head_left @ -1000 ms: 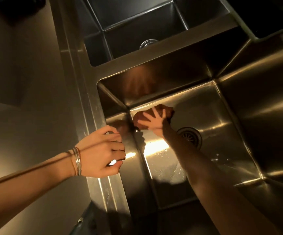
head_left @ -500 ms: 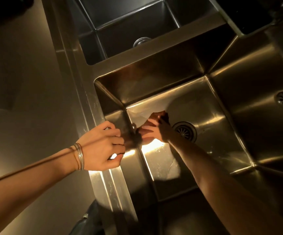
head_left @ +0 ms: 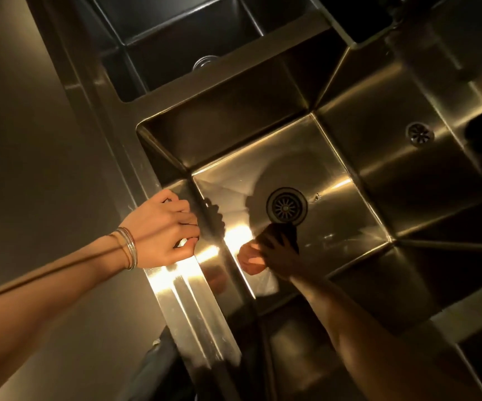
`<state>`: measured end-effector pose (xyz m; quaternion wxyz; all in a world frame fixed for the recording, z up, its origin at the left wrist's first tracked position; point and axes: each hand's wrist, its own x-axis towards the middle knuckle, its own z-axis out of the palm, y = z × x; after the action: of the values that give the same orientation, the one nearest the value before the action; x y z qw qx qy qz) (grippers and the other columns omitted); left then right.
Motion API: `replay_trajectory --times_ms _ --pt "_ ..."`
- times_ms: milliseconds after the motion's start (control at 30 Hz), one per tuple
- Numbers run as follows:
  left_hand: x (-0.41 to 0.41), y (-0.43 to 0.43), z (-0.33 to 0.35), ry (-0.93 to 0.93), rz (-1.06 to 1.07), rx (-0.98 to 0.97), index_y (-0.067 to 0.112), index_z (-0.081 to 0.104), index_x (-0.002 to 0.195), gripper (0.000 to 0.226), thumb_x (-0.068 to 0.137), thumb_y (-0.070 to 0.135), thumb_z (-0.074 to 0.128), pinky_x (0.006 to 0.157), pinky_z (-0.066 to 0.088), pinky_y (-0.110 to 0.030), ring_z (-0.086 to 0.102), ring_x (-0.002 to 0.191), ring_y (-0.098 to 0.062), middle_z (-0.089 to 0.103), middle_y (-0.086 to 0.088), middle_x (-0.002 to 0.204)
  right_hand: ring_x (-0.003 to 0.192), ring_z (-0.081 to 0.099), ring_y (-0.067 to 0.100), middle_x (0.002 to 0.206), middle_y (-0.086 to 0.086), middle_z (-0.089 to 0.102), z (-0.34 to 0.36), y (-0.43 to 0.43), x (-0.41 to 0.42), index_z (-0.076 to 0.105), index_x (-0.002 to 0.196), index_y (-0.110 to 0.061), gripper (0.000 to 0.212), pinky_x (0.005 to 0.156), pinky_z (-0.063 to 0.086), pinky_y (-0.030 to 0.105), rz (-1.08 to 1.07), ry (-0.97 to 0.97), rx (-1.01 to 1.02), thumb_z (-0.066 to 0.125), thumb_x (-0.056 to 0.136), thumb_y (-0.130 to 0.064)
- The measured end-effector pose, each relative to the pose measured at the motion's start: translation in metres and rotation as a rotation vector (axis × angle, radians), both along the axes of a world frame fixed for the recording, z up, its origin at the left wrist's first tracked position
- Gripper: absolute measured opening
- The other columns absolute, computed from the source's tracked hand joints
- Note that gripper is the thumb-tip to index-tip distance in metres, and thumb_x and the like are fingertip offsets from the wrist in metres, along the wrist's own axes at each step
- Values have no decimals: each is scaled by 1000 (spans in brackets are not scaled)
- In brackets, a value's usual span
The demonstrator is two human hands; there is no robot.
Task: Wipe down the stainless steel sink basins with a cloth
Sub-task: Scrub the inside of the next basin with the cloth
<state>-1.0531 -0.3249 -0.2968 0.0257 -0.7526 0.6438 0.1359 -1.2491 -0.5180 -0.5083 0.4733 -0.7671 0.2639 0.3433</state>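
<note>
Sink rim (head_left: pixel 176 287) gripped, right hand (head_left: pixel 281 257) pressing cloth (head_left: pixel 250 260)

A commercial kitchen: deep stainless steel sink basins (head_left: pixel 234 131) side by side.

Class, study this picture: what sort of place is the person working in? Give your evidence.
Probably a commercial kitchen's wash-up station: a deep stainless steel near basin with a large drain strainer, a far basin alongside, and a right hand pressing a cloth on its floor.
</note>
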Motion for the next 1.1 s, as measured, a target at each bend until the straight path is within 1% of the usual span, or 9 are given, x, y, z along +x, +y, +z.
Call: replay_trajectory --times_ms 167,333,467,533,633,667,833,1000,1100 --pt "2 0 -2 -61 -45 -17 25 65 63 42 86 34 32 78 33 -31 51 67 -16 59 7 64 144 13 28 155 4 24 36 15 -6 41 142 -24 45 116 7 45 275 36 -198 42 98 -27" --pt "-1 -2 4 -56 -36 35 26 65 61 47 84 36 26 72 34 -31 49 66 -14 58 9 62 138 30 29 153 4 30 67 23 -31 45 139 -31 44 115 19 42 235 78 -299 48 95 -32" --pt "9 -20 -2 -3 -49 181 32 67 90 51 80 51 21 77 32 -28 50 91 -12 63 10 92 135 37 22 147 3 42 85 17 -44 48 137 -31 43 111 26 35 115 149 -323 51 94 -33" --pt "20 -46 -3 48 -125 289 22 66 106 41 87 47 40 92 37 -29 50 110 -19 59 0 115 133 41 23 145 4 44 94 14 -45 51 135 -29 42 109 30 32 1 180 -341 52 94 -33" --pt "32 -100 9 -13 -479 -15 19 73 81 23 81 35 56 76 48 -31 65 83 -20 69 1 83 127 47 26 144 0 44 107 13 -43 54 132 -33 42 108 35 31 -180 197 -422 56 92 -23" --pt "35 -116 15 -85 -561 -63 22 73 77 23 78 38 55 72 48 -27 66 78 -17 69 5 77 126 47 27 143 0 43 111 16 -41 55 131 -33 43 108 36 33 -250 206 -442 57 91 -19" --pt "62 -170 11 -206 -791 160 30 53 121 36 95 41 31 103 27 -33 41 125 -16 54 7 127 130 42 27 143 2 38 125 51 -28 56 128 -32 46 107 30 31 -713 318 -459 47 91 -6" --pt "98 -204 11 -369 -1109 175 23 54 121 39 96 39 29 107 27 -36 41 125 -20 53 1 130 130 39 30 143 8 37 118 87 -13 51 134 -28 45 107 32 38 -1223 525 -405 46 94 -9" --pt "114 -221 18 -287 -1291 52 18 67 103 28 85 36 56 99 43 -42 58 109 -25 65 -5 111 128 42 30 138 15 44 107 96 -7 50 134 -10 40 111 34 40 -1431 611 -342 48 94 -13"
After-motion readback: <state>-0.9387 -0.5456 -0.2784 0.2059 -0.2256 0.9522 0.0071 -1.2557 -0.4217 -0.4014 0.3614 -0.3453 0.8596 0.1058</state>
